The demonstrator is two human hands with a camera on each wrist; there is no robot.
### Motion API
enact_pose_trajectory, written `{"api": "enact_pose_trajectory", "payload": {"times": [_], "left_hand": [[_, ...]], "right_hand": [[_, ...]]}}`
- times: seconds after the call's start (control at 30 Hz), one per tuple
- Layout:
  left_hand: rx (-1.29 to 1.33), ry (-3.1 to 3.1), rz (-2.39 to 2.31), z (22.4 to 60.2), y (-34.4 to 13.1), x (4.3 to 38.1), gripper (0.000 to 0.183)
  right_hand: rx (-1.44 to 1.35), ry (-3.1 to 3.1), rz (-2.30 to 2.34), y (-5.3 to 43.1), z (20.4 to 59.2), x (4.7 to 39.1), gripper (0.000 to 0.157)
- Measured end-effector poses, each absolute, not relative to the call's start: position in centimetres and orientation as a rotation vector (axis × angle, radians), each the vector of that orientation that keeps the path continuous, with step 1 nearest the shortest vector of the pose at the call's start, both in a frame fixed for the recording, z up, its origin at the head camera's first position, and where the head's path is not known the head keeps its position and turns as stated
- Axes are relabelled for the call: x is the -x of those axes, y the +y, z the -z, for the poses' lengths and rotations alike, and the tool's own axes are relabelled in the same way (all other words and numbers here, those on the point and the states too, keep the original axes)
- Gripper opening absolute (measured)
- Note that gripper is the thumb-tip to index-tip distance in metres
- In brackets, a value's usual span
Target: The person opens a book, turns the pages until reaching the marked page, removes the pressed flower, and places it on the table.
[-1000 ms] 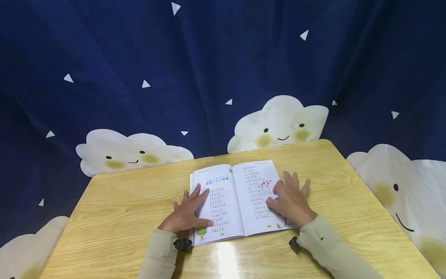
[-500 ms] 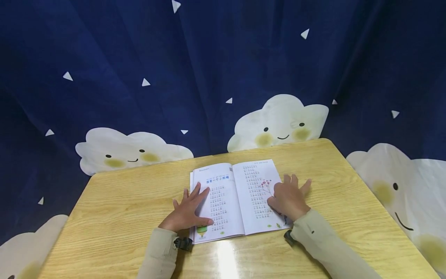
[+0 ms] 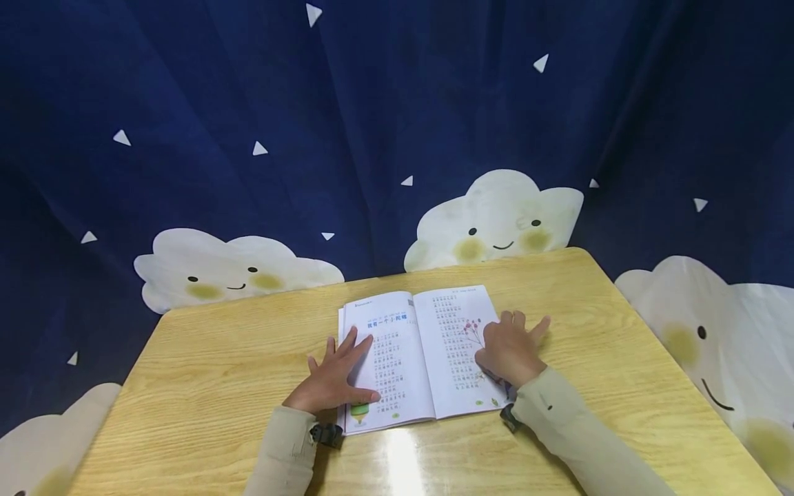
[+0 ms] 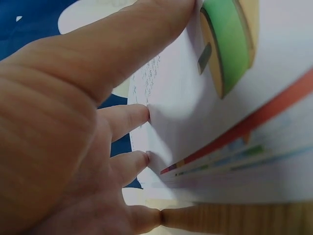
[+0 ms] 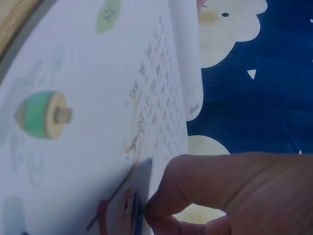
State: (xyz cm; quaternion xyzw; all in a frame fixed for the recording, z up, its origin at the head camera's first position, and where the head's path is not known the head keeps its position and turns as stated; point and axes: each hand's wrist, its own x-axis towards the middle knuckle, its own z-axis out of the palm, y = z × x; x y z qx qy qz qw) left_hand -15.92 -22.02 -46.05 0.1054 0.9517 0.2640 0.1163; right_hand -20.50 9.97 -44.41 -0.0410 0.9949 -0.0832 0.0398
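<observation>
An open book [image 3: 397, 358] with printed text and small coloured drawings lies on the wooden table. My left hand [image 3: 329, 382] spreads over the left page, its thumb near a green spinning top drawing [image 4: 227, 44]. Its fingertips touch the paper near the outer edge in the left wrist view. My right hand [image 3: 511, 348] is bent over the outer part of the right page. In the right wrist view, its thumb and curled index finger [image 5: 178, 196] come together right at the page surface, pinching at the paper [image 5: 98, 161]. Part of a drawing there is hidden under the hand.
The light wooden table [image 3: 236, 365] carries the book near its middle. A dark blue curtain [image 3: 372, 103] with white triangles and smiling clouds hangs right behind the table's far edge. A black wrist camera [image 3: 325, 434] sits at the left cuff.
My right hand has shifted slightly left over the right page and its fingers have drawn in more. The left hand and the book have stayed in place.
</observation>
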Motion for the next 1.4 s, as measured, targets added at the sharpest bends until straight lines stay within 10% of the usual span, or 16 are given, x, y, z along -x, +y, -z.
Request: {"api": "enact_pose_trajectory", "payload": {"times": [1.4], "left_hand": [[-0.318, 2.764, -0.78, 45.8, -22.0, 15.9, 0.104]], "right_hand": [[-0.084, 2.985, 0.503, 20.5, 43.7, 21.9, 0.02]]}}
